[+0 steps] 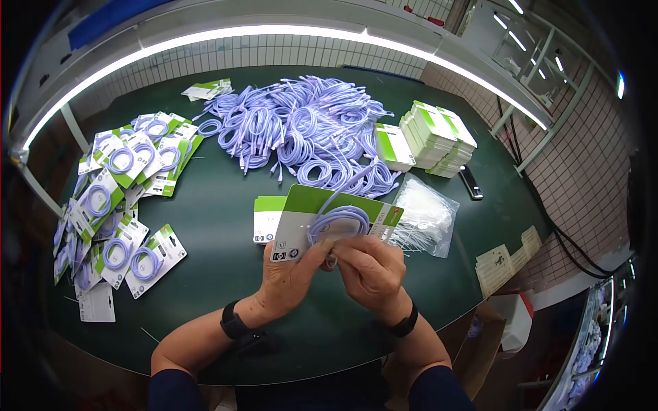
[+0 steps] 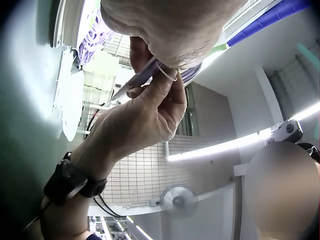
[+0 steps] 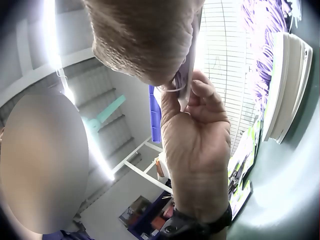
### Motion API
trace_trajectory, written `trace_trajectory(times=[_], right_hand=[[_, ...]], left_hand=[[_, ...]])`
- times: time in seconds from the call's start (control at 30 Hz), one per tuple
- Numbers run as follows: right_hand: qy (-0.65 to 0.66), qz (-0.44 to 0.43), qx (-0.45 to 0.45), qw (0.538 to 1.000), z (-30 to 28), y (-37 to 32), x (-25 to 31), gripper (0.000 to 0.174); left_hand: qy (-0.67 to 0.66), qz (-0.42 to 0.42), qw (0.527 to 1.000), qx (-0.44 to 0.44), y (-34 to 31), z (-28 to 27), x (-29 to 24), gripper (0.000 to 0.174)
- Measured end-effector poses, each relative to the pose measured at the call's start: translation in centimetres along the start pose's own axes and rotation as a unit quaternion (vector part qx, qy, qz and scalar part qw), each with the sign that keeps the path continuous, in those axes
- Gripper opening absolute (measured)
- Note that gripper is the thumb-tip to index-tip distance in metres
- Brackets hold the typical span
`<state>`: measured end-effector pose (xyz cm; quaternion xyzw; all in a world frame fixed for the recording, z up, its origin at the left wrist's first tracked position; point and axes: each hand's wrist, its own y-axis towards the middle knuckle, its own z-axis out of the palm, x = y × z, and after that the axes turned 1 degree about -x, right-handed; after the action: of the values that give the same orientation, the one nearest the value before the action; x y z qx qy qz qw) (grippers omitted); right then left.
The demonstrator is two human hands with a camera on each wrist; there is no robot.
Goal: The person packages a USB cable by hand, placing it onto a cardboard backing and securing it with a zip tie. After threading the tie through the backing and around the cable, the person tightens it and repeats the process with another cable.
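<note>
A green-and-white packaging card [image 1: 295,216] with a coiled lilac cable [image 1: 343,220] against its face is held up by my left hand [image 1: 291,274], its thumb at the lower part of the coil. My right hand [image 1: 373,267] has thumb and fingertips pinched together just below the coil, close to the left thumb. Between the hands a thin white cable tie [image 2: 166,71] arcs out at the right fingertips in the left wrist view. The same tie [image 3: 172,90] shows beside the card's edge in the right wrist view. The card hides most of my left fingers in the head view.
Behind the card lies a large heap of lilac cables [image 1: 301,123]. Carded cables [image 1: 116,205] pile up at left. Stacked blank cards [image 1: 439,137] stand at back right, near a black object [image 1: 471,183] and a clear bag of white cable ties [image 1: 425,212]. More cards [image 1: 267,219] lie behind the hands.
</note>
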<state>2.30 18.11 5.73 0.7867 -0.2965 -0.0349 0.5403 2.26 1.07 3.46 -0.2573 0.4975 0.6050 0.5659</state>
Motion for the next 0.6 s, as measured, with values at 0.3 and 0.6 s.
trace_trajectory(times=[0.3, 0.6], right_hand=[[0.022, 0.091, 0.059, 0.994, -0.5, 0.6, 0.7, 0.02], [0.055, 0.015, 0.007, 0.998, -1.0, 0.7, -0.3, 0.018]], left_hand=[[0.003, 0.0, 1.0, 0.009, 0.2, -0.8, 1.0, 0.018], [0.006, -0.015, 1.0, -0.004, 1.0, -0.7, 0.4, 0.017]])
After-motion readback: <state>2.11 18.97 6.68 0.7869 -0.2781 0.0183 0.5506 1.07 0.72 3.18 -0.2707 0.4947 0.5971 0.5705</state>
